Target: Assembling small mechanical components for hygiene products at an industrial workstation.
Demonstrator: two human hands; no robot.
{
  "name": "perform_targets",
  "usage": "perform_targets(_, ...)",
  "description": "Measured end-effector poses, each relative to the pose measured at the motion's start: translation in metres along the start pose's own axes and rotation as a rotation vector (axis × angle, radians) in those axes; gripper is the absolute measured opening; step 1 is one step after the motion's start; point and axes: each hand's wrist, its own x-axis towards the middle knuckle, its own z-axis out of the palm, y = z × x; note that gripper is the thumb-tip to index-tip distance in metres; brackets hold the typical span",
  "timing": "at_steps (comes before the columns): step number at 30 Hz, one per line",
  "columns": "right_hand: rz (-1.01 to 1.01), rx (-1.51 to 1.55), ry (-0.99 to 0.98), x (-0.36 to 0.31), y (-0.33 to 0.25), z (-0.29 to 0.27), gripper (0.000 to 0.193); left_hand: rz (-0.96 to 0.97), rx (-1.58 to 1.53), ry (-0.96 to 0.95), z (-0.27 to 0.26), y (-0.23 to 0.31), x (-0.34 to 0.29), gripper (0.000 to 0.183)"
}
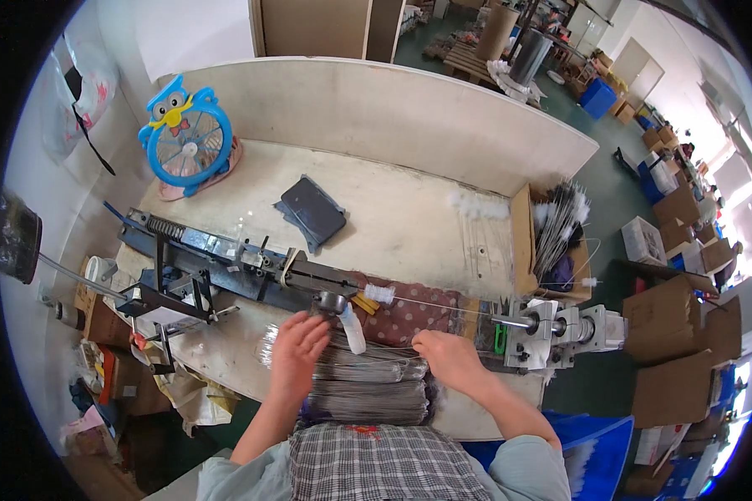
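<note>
My left hand (299,346) is held open with fingers stretched out, beside a round metal part (332,301) and a white bottle-like tube (353,330) on the bench machine. Pinched together, the fingers of my right hand (447,357) are at the end of a thin metal wire (384,362); the grip itself is partly hidden. Bundles of straight wires (368,402) lie in front of my body, between my forearms. Beyond my hands, a small white-bristled brush (380,294) sits on a wire stretched toward the metal spindle (516,321) at the right.
A long metal rail (217,247) crosses the bench, with a lever mechanism (167,301) at its left. Behind it are a dark flat case (312,209) and a blue toy-shaped fan (189,142). A cardboard box (522,242) of white-tipped wires stands right. A low partition (376,108) borders the bench.
</note>
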Motion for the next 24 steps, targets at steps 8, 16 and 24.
perform_targets(8,-0.192,-0.237,0.152,-0.018,0.007,-0.012,0.020,-0.165,0.061,-0.165,0.076,-0.025,-0.009,0.020)
perform_targets(16,-0.242,-0.424,0.204,-0.017,-0.004,-0.046,0.018,-0.419,-0.140,-0.268,0.032,0.048,-0.036,0.042)
perform_targets(24,-0.004,-0.269,0.651,-0.020,0.036,-0.138,0.020,-0.250,0.623,-0.824,0.089,-0.016,-0.018,0.024)
